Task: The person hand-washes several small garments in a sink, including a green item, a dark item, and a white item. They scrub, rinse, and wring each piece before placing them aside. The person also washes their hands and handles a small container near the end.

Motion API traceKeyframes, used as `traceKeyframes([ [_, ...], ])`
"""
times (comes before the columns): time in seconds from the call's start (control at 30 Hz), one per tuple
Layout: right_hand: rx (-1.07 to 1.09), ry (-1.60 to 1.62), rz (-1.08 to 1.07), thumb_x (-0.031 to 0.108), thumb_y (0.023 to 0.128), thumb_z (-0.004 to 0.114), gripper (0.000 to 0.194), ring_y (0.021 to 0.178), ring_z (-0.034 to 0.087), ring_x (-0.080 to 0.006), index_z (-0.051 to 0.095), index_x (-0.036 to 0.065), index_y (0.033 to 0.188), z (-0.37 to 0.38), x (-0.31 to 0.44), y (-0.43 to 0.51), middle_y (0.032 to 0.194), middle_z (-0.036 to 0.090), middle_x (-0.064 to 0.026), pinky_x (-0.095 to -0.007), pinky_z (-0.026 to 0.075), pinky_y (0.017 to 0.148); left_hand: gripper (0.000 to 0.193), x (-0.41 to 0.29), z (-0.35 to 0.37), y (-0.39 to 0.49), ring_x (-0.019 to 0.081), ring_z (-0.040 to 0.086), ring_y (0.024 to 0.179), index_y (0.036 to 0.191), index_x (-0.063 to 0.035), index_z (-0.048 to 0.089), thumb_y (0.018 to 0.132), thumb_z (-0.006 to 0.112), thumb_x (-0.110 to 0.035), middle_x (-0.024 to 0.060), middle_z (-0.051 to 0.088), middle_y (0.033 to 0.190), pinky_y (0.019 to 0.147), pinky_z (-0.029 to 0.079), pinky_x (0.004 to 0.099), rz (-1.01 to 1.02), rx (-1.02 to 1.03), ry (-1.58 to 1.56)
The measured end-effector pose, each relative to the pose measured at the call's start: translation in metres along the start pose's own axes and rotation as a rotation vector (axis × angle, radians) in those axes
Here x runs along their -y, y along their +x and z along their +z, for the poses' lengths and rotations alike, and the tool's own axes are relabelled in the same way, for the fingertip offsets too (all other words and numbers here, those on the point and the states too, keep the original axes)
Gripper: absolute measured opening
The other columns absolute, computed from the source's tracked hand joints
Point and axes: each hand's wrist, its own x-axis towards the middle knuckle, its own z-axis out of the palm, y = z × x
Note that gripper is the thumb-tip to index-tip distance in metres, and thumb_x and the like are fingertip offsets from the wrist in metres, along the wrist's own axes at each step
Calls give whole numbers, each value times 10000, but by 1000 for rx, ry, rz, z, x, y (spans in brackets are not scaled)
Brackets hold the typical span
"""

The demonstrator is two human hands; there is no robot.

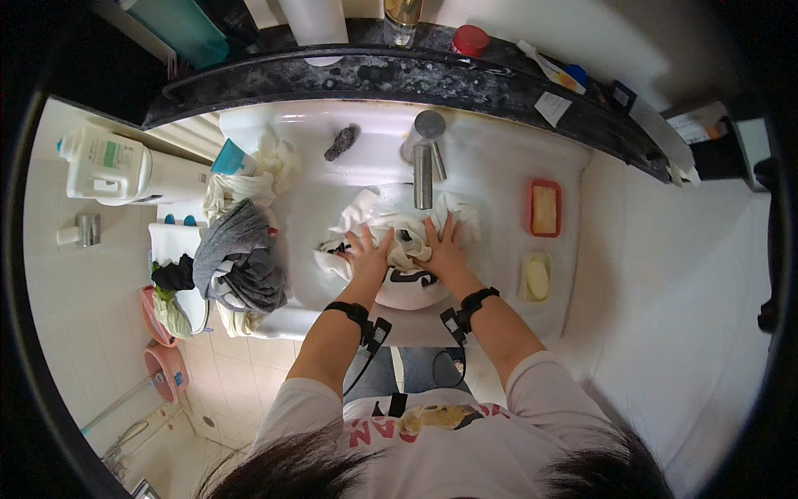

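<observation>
A wet white garment (405,293) with dark printed marks lies bunched in the basin of a white washbasin (499,287). My left hand (369,259) presses on its left side, palm down, with the fingers spread. On the right side, my right hand (446,252) rests on the cloth in the same way, its fingertips at a white fold. Neither hand shows a clear grip on the fabric. Just beyond the hands, a metal faucet (423,178) reaches over the basin. Parts of the garment under my palms are hidden.
A grey cloth heap (240,262) covers the basin's left edge, beside cream cloths (274,162) and a blue-and-white cup (232,159). A scouring pad (341,142) lies behind. To the right are a red sponge dish (543,209) and a soap dish (537,279). A dark shelf (374,75) runs along the back.
</observation>
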Motion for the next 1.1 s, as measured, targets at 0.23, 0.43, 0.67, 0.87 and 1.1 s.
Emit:
traceKeyframes([
  [0.23,98,166,12,441,742,684,658,1067,550,-386,479,147,1294,24,-7,30,1187,558,-217,-449,489,828,493,6,29,52,392,319,1278,1331,-359,397,871,507,-220,170,334,1410,1021,257,596,35,176,-208],
  [0.43,449,-1,-61,404,757,686,597,1093,539,-366,520,112,1251,75,-32,39,1190,564,-198,-449,478,859,408,-1,23,80,369,389,1223,1264,-272,467,860,514,-247,168,409,1346,1001,308,527,93,276,-179],
  [0.67,553,-103,-146,360,774,688,529,1123,527,-343,567,71,1200,136,-57,51,1194,572,-177,-449,465,896,357,4,11,98,342,471,1158,1185,-171,548,846,523,-280,166,498,1272,978,366,447,220,212,-170],
  [0.87,-47,112,-98,323,840,608,334,883,610,-333,646,38,1010,37,-29,26,946,643,-188,-425,483,757,323,45,-26,67,353,596,963,1013,-27,634,820,539,-268,183,648,981,848,465,431,487,7,-189],
  [1.1,-60,585,-152,309,859,621,328,686,570,-275,612,-11,930,-139,8,-79,772,638,-165,-381,453,677,297,77,-153,-49,421,592,866,949,18,583,761,602,-210,249,626,869,728,468,461,472,-268,-707],
])
